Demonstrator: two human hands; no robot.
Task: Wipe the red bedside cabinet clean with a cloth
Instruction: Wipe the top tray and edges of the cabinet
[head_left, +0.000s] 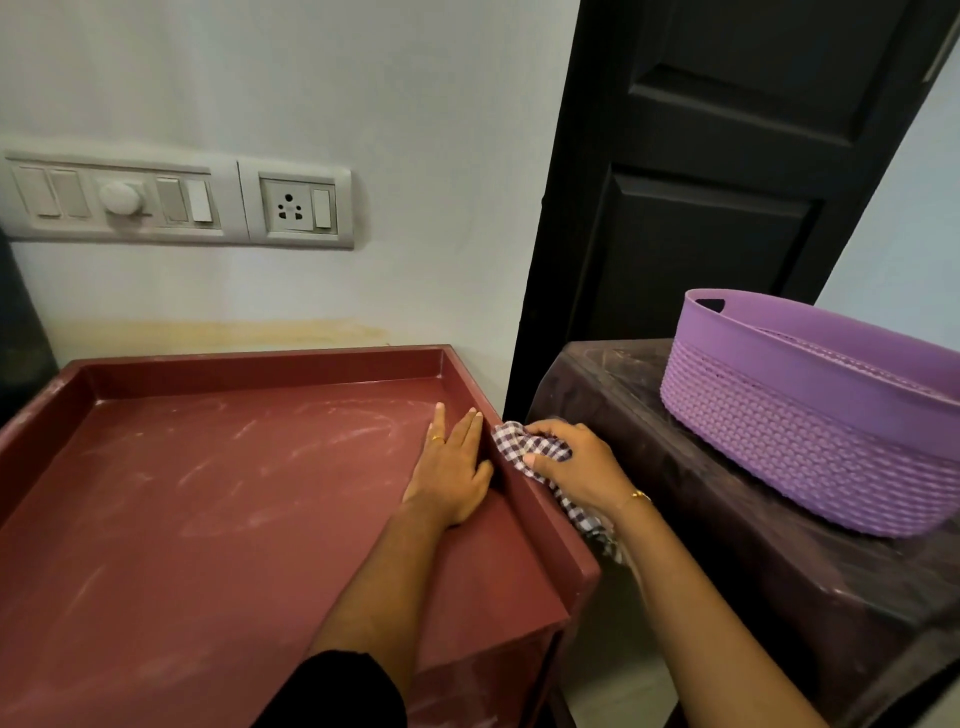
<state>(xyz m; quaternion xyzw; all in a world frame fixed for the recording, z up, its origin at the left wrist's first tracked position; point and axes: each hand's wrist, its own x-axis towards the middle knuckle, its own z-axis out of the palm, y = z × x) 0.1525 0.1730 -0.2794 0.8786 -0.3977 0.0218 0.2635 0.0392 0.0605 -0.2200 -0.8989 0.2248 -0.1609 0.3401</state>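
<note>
The red bedside cabinet (218, 519) fills the lower left of the view, set against a pale wall w/ a switch and socket panel (176, 200) above it. Its top is a shallow tray w/ a raised rim, and pale dusty smears are seen across most of the surface, so the bulk of the wiping is judged not yet done. A dark stool (779, 561) stands just beside the cabinet on the right, w/ a purple woven-look basket (810, 431) resting on it in front of a dark door (727, 171).

The left hand (452, 467) is laid flat on the tray floor near the right rim, fingers straight and together, nothing held; it seems to steady the cabinet. The right hand (576, 462) is curled round a bunched checked cloth (530, 447), pressed on the outer side of the right rim, w/ a tail of cloth hanging below the wrist.

For the step in hand, the cloth is best run along the rim's full length w/ firm, even pressure, then folded to a fresh face before the dusty floor and corners are tackled, approx. back to front.
</note>
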